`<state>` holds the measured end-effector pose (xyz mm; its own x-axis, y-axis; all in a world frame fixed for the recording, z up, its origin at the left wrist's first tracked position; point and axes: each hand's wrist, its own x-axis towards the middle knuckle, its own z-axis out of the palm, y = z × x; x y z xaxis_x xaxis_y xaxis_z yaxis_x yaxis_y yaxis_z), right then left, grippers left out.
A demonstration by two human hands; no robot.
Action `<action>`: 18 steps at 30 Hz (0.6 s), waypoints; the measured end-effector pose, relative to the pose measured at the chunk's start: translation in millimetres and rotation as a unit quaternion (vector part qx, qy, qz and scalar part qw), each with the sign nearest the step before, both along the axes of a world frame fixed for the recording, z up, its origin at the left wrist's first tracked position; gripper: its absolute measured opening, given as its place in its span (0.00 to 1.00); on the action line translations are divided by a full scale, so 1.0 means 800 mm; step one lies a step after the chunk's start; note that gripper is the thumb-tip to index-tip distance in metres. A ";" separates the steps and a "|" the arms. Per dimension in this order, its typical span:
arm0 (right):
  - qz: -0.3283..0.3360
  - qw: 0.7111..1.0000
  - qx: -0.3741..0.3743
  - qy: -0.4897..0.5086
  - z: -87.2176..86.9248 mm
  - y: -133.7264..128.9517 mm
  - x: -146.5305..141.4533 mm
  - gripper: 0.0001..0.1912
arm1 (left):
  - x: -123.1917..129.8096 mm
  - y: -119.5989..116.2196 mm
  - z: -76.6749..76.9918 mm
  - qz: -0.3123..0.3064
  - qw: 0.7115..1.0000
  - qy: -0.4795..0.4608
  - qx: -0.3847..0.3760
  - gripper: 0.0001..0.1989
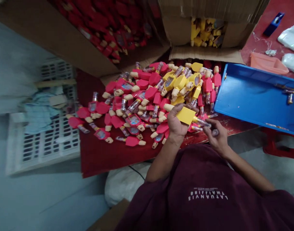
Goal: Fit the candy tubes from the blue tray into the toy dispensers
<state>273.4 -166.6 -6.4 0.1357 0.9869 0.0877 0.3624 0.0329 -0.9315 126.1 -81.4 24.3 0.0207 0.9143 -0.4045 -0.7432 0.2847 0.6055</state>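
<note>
My left hand (177,125) is closed around a yellow plastic toy (186,115) with a flat paddle-shaped body and a beige animal-head end pointing left. From its right end sticks out a clear tube (201,122) with small contents that I cannot make out. My right hand (217,134) pinches that tube near its far end. Behind and left of both hands spreads a pile of similar toys, mostly red toys (118,122), with several yellow ones (180,82) at its back right.
The toys lie on a red table (98,162). Behind stand a cardboard box (93,53) of red toys and another box (179,32) with yellow ones. A blue tray (255,102) at right holds a few tubes (290,98). An orange basket (268,63) sits beyond it.
</note>
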 end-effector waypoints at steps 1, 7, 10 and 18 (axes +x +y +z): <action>-0.003 0.996 0.054 -0.071 -0.002 0.000 0.001 0.18 | 0.002 -0.001 0.000 0.002 1.000 0.003 -0.004 0.08; -0.024 0.999 -0.004 -0.025 0.006 -0.007 0.005 0.16 | 0.015 -0.010 -0.004 0.011 1.000 -0.003 0.009 0.08; -0.049 0.978 -0.129 0.156 0.017 -0.005 0.003 0.19 | 0.025 -0.015 -0.006 0.025 0.999 0.011 0.018 0.10; -0.023 0.941 -0.194 0.278 0.012 0.032 0.013 0.29 | 0.045 0.047 0.024 -0.026 0.971 0.177 0.160 0.22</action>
